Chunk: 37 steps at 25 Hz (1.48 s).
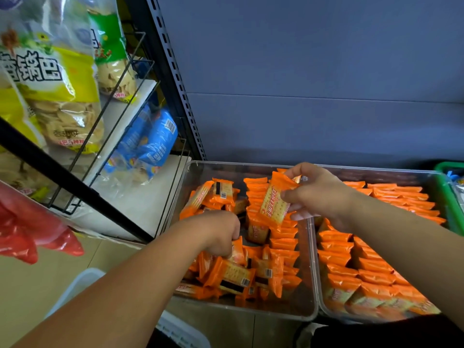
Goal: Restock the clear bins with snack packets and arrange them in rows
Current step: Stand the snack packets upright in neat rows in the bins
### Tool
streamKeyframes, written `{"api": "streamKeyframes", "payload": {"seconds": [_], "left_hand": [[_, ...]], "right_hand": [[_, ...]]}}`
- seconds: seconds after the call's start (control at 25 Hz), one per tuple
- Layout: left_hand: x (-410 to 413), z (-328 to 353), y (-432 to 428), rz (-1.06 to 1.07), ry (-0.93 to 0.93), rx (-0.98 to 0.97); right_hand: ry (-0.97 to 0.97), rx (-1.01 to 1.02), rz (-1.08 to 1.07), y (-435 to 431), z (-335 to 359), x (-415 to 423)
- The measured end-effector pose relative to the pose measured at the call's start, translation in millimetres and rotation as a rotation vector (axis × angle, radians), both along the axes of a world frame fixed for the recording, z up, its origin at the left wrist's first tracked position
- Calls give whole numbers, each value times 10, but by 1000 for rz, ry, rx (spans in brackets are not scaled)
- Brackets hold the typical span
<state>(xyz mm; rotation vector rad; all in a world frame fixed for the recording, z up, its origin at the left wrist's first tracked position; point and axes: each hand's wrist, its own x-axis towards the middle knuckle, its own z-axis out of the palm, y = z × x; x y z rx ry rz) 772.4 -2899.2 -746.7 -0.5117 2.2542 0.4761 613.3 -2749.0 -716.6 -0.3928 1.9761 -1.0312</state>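
Two clear bins stand side by side on a shelf. The left bin (307, 313) holds a loose heap of orange cracker packets (241, 277), plus a partial row standing along its right side. The right bin (316, 249) is packed with orange packets in neat rows (371, 272). My right hand (319, 194) hovers over the left bin and holds an orange packet (273, 204) upright between thumb and fingers. My left hand (221, 232) reaches down into the heap, its curled fingers gripping a packet (237, 251) there.
Wire racks at the left hold large bags of crisps (62, 101) and blue packs (150, 144). A red plastic bag (32, 232) hangs at the far left. A green basket (449, 197) borders the right bin. A grey back panel (313, 84) rises behind the bins.
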Motion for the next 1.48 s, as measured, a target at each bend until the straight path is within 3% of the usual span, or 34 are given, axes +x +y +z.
{"api": "streamKeyframes", "payload": {"seconds": [0.12,0.2,0.32,0.4,0.48,0.56,0.64,0.68,0.8,0.88,0.96,1.12,1.48], "left_hand": [[1,31,3,56,-16,12],[0,64,-73,212,61,94],[7,123,-305,635,480,194],[35,120,-459,851,758,109],[84,71,-594,870,865,-86],[116,12,-644,729,851,-333],[73,11,-534,564,894,-310],[43,19,-409,482,860,-162],[-11,-63,70,163,364,225],[-15,-178,214,25,132,278],[-36,-243,212,33,-5,306],[-86,-284,279,39,-53,384],[-121,-309,307,22,-106,331]], "right_hand": [[-1,7,1,24,-9,-19],[-6,11,14,27,-9,-24],[-15,6,13,21,-5,-24],[-16,-5,8,14,-5,-13],[-19,-9,13,5,3,1],[-15,-7,19,7,14,4],[-16,-9,12,25,16,-13],[-18,-13,6,29,14,-21],[-4,-12,1,40,3,-39],[2,-1,12,46,-4,-39],[5,1,27,53,4,-39],[4,6,33,84,34,-62],[-15,1,59,81,66,-52]]}}
